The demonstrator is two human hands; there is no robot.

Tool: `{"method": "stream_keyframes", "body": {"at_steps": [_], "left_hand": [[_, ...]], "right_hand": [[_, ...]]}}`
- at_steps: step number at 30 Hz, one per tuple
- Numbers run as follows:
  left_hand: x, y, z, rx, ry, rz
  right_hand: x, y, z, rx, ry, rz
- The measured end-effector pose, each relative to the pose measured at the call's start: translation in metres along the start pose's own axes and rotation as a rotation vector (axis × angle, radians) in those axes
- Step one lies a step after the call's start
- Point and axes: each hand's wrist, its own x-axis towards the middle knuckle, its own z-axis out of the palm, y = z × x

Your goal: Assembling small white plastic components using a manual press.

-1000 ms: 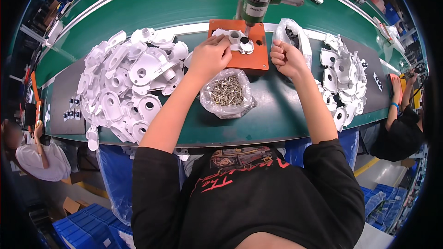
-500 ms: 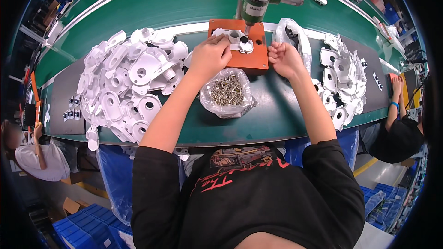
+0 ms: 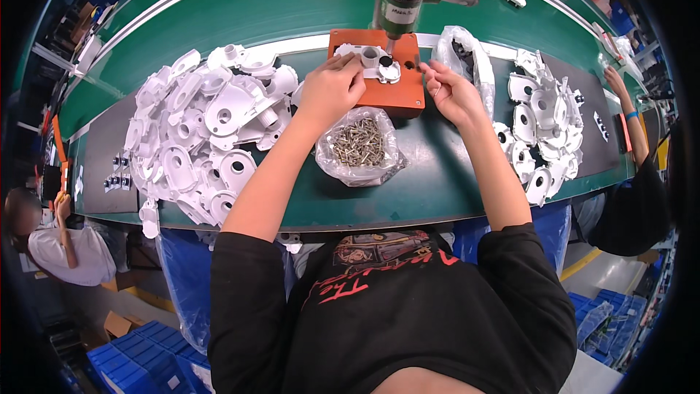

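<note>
My left hand (image 3: pixel 334 89) rests over the left end of a white plastic housing (image 3: pixel 370 55), its fingers closed against it. The housing lies flat on an orange fixture block (image 3: pixel 397 95) and has a round collar and a black round piece (image 3: pixel 386 62). Directly above, the bit of a green machine head (image 3: pixel 402 1) points down at the housing's right end. Off the block's right edge, my right hand (image 3: pixel 455 95) is held with thumb and fingertips pinched together near a dark hole in the block. Whatever is in the pinch is too small to make out.
A clear bag of screws (image 3: pixel 361 144) stands before the block. White housings are heaped left (image 3: pixel 197 131) and right (image 3: pixel 543 120). Behind my right hand is a plastic bag with dark parts (image 3: pixel 467 55). Beyond runs a green conveyor (image 3: pixel 292 0). Co-workers sit on both sides.
My right hand has turned slightly, its fingertips reaching up and left over the block's edge. My left hand has stayed put. The right co-worker's arm has moved toward the conveyor.
</note>
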Motion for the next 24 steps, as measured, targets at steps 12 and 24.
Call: {"method": "stream_keyframes", "body": {"at_steps": [12, 24], "left_hand": [[0.001, 0.001, -0.001, 0.004, -0.037, -0.046], [0.001, 0.004, -0.002, -0.009, -0.062, -0.062]], "right_hand": [[0.005, 0.005, -0.001, -0.009, 0.107, -0.020], [0.000, 0.003, 0.002, -0.105, 0.030, 0.035]]}}
